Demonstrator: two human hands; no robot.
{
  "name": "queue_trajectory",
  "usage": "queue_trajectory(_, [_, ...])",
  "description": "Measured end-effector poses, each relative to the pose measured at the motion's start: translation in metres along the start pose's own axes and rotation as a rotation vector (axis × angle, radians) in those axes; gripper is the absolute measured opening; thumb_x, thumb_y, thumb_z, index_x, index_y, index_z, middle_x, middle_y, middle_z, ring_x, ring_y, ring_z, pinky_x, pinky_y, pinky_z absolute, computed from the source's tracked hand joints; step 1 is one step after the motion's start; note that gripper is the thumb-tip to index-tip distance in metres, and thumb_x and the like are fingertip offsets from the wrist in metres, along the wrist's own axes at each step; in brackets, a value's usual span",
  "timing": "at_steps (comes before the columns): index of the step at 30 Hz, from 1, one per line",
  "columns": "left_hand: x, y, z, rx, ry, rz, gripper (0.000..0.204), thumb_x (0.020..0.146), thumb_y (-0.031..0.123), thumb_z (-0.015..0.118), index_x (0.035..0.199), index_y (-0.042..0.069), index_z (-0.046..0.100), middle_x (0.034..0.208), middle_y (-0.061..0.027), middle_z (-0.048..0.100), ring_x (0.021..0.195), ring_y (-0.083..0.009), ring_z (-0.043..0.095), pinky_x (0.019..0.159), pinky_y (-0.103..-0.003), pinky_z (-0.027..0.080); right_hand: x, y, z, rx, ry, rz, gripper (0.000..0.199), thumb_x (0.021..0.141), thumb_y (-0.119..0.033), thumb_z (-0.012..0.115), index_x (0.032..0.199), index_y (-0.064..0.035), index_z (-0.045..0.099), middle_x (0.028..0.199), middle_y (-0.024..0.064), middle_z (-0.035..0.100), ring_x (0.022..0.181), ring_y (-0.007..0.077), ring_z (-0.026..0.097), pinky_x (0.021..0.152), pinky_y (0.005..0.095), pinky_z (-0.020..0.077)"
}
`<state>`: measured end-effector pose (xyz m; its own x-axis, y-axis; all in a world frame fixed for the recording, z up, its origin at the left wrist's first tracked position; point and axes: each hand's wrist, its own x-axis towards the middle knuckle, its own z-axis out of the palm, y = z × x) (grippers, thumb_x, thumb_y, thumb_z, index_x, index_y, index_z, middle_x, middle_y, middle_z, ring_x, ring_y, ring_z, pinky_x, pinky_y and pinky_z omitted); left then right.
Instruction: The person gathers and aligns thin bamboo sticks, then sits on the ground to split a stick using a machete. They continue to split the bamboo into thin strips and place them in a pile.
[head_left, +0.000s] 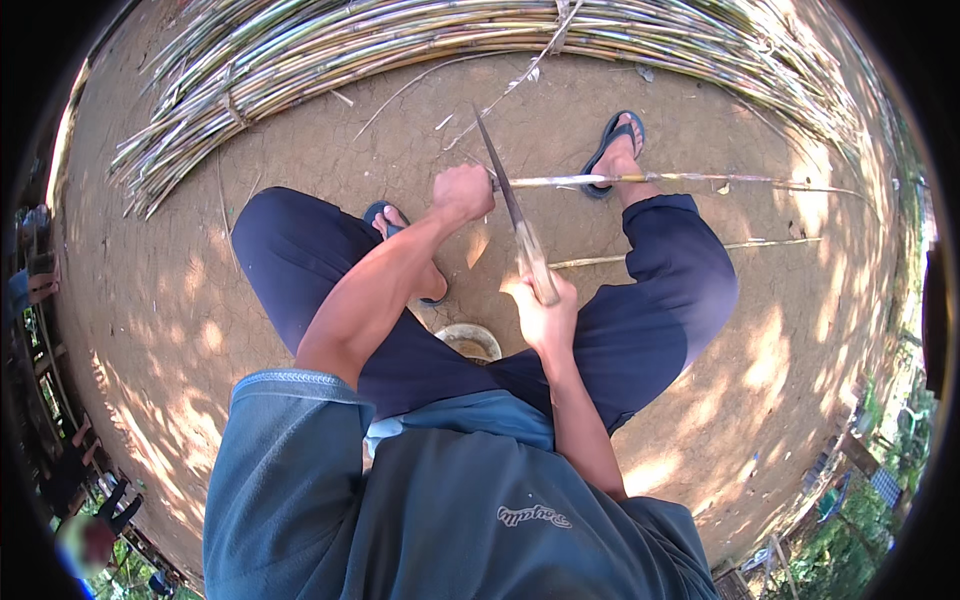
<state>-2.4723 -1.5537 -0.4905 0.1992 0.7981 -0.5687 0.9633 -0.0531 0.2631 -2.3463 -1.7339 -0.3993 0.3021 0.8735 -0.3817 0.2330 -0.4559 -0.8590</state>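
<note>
My left hand [464, 194] is closed around the left end of a long, thin cane stalk [720, 177], which reaches out to the right across my right foot. In my right hand [548, 312] is a knife [512, 205] with a pale wooden handle and a long, narrow, dark blade. The blade points up and away from me and crosses the stalk just right of my left fist; whether it touches the stalk, I cannot tell. A thin brown flake [478, 247] shows below the blade, between the two hands.
A large bundle of cane stalks [400, 45], tied in places, lies across the far ground. A second thin stalk [590, 261] passes behind my right leg. A round, pale-rimmed object [470, 330] sits between my legs. Other people [90, 540] are at the left edge.
</note>
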Motion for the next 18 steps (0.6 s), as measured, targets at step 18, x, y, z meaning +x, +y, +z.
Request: queue_trajectory(18, [0.009,0.0,-0.001,-0.027,0.046,-0.004,0.025,0.074,0.013,0.06,0.091,0.0,0.074,0.096,-0.0212,0.071,0.091,-0.0354,0.071,0.081,-0.044,0.057,-0.058,0.024,-0.027,0.092,-0.025,-0.063,0.006,0.076,0.004,0.061,0.074,-0.0011,0.06,0.068,-0.0013,0.057,0.063,0.0055,0.052,0.057,0.023,0.0418])
